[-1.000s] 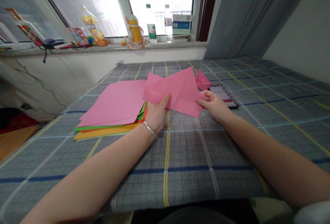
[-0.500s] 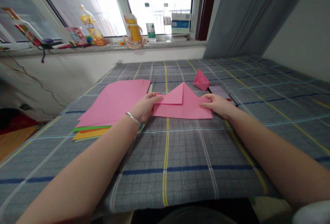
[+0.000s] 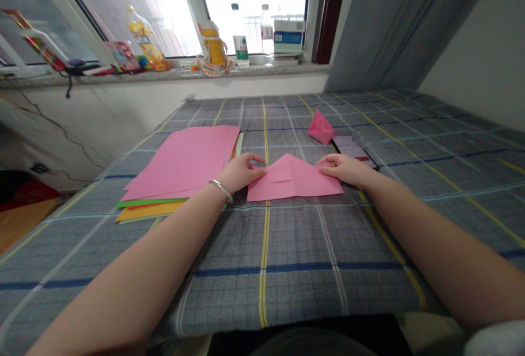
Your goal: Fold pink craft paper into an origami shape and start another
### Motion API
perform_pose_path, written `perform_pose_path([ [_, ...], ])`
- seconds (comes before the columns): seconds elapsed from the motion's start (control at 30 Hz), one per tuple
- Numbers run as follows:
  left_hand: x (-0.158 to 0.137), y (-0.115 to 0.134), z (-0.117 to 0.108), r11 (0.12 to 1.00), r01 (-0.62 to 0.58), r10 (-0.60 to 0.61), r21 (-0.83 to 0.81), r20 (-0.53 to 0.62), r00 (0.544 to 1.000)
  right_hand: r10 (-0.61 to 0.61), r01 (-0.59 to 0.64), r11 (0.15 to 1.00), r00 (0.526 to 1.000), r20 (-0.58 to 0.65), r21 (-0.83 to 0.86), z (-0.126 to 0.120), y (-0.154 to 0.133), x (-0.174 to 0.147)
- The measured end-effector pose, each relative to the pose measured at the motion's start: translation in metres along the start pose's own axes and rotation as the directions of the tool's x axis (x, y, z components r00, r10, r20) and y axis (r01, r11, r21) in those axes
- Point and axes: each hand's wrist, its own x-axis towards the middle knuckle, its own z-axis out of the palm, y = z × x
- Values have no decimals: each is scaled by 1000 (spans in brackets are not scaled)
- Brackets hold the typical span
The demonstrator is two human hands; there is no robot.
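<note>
Between my hands is a folded sheet of pink paper (image 3: 293, 180), with a peak at its top middle and a crease running down from it. My left hand (image 3: 241, 171), with a silver bangle at the wrist, pinches the paper's left side between thumb and fingers. At the right side my right hand (image 3: 338, 169) grips the paper the same way. Behind the paper stands a pink folded paper piece (image 3: 320, 128). A phone (image 3: 355, 150) lies beside that piece, partly covered by my right hand.
A stack of coloured paper (image 3: 184, 159), pink on top with green and orange beneath, lies left of my left hand. The table has a grey plaid cloth (image 3: 295, 246). On the windowsill stand a yellow drink bottle (image 3: 145, 39), a yellow flask (image 3: 213, 50), clear bottles and boxes (image 3: 287, 39).
The pink paper has come down toward me, and its peak sits lower and looks flatter. My left hand has shifted slightly right and down with it; my right hand has barely moved.
</note>
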Motion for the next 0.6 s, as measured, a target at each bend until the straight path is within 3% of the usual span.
perform_pose_path([
  [0.33, -1, -1, 5, 973, -111, 101, 200, 61, 993, -146, 103, 921, 985, -88, -376, 1, -5, -4],
  [0.43, -7, 1, 10, 919, -202, 204, 340, 30, 978, -246, 169, 880, 962, -122, -444, 4, -5, -5],
  [0.5, -11, 3, 15, 830, -300, 348, 470, -16, 937, -389, 286, 828, 913, -125, -483, 8, -4, -5],
  [0.6, -15, 6, 23, 665, -491, 578, 562, 29, 816, -598, 497, 705, 800, -49, -507, 16, -6, -3],
])
